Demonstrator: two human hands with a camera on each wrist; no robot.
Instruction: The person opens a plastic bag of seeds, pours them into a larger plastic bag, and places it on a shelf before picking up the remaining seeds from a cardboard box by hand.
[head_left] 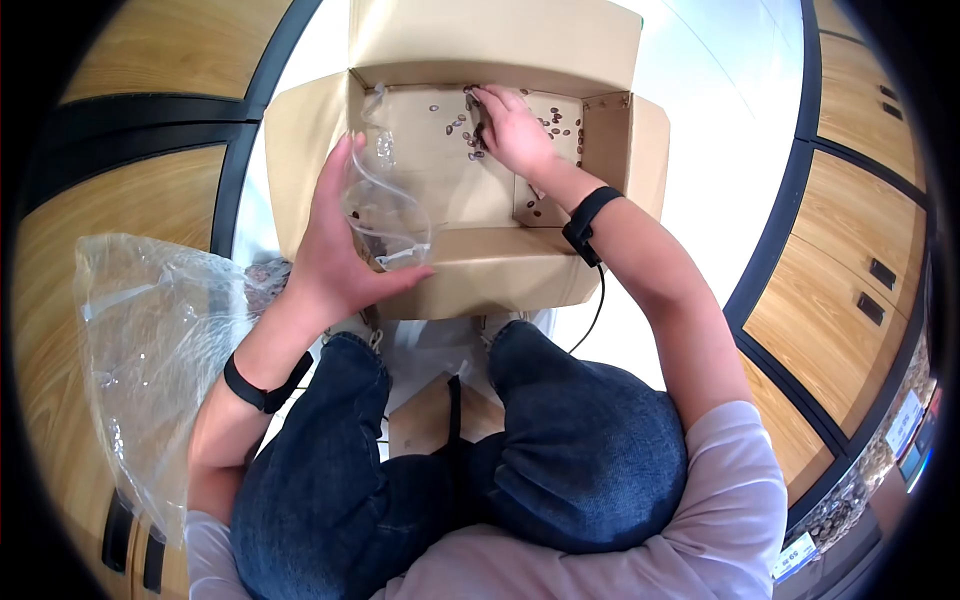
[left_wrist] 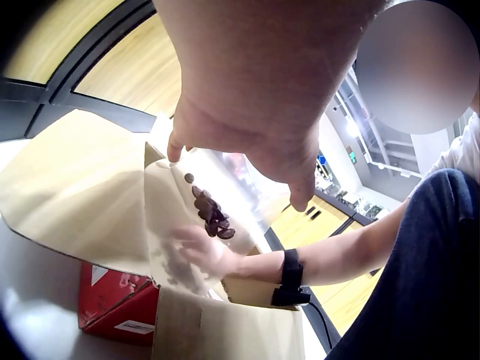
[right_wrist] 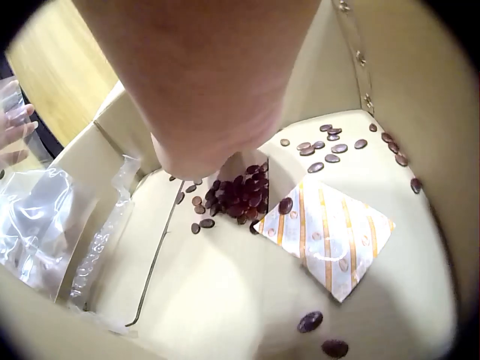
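Observation:
In the head view, my left hand (head_left: 335, 240) has thumb and fingers spread wide at a clear plastic bag (head_left: 395, 205), stretching its mouth. Dark brown seeds (left_wrist: 212, 214) lie clumped in the bag in the left wrist view. My right hand (head_left: 515, 135) reaches down into the cardboard box (head_left: 470, 195), palm side down, fingers pointing to the far left. Right beside it is a pile of dark seeds (right_wrist: 240, 196); its fingertips are hidden in the right wrist view. More loose seeds (right_wrist: 331, 148) are scattered across the box floor.
A striped orange and white packet (right_wrist: 326, 236) lies in the box, near a crumpled plastic strip (right_wrist: 101, 244). A large clear bag (head_left: 150, 350) is at the left, by wooden cabinets (head_left: 160, 190). A red box (left_wrist: 120, 304) stands beside the cardboard box.

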